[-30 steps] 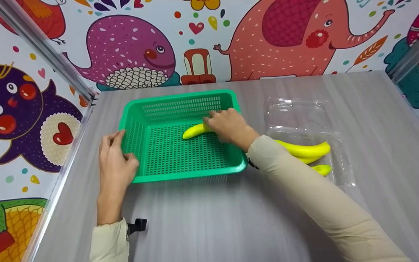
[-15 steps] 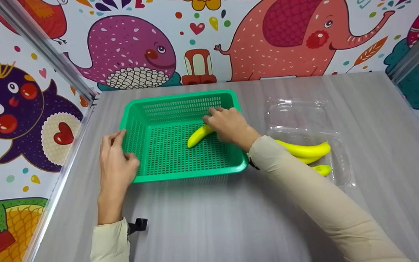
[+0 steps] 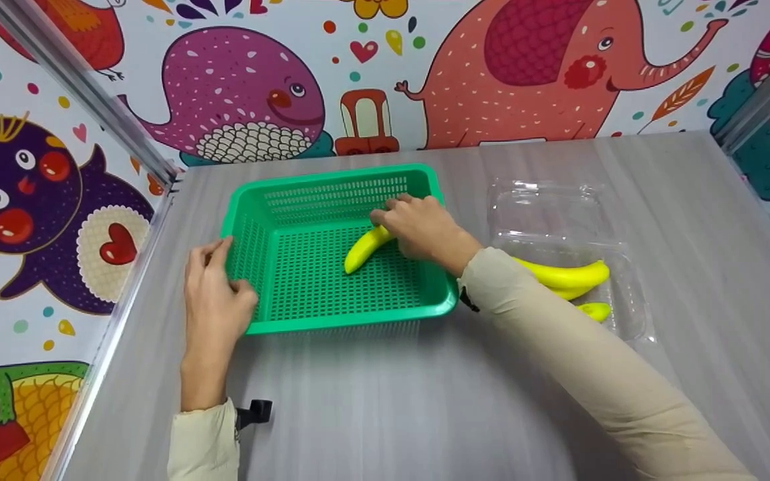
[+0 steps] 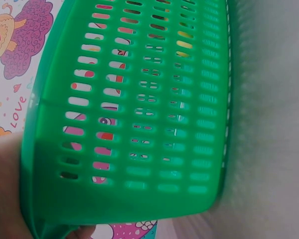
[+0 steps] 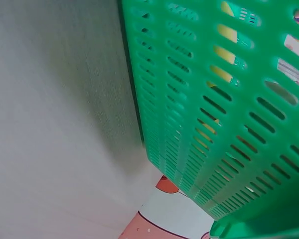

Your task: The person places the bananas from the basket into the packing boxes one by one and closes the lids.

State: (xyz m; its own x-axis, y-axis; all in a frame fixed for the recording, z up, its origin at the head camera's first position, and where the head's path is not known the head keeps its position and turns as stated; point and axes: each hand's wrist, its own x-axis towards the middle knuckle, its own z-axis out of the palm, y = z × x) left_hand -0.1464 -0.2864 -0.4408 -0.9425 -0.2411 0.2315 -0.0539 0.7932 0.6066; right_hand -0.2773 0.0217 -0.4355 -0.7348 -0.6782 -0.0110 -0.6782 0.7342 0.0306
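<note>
A green plastic basket (image 3: 345,323) with slotted walls stands on the table. My left hand (image 3: 213,300) grips its left rim, and in the left wrist view the fingers (image 4: 84,231) show under the rim's corner. Inside the basket my right hand (image 3: 422,227) holds a yellow banana (image 3: 361,255) by its far end, which the hand covers. The banana's free end points toward me, low over the basket floor. In the right wrist view the basket's wall hides the hand, with yellow showing through its slots.
To the right lies a clear plastic clamshell container (image 3: 635,314), its lid folded back. Several yellow bananas (image 3: 572,275) rest in it, partly behind my right sleeve (image 3: 559,341). Printed walls (image 3: 371,67) with metal corner strips stand at the back and left.
The banana in my right hand has turned, its free end swinging toward me and slightly right. My left hand stays at the basket's rim.
</note>
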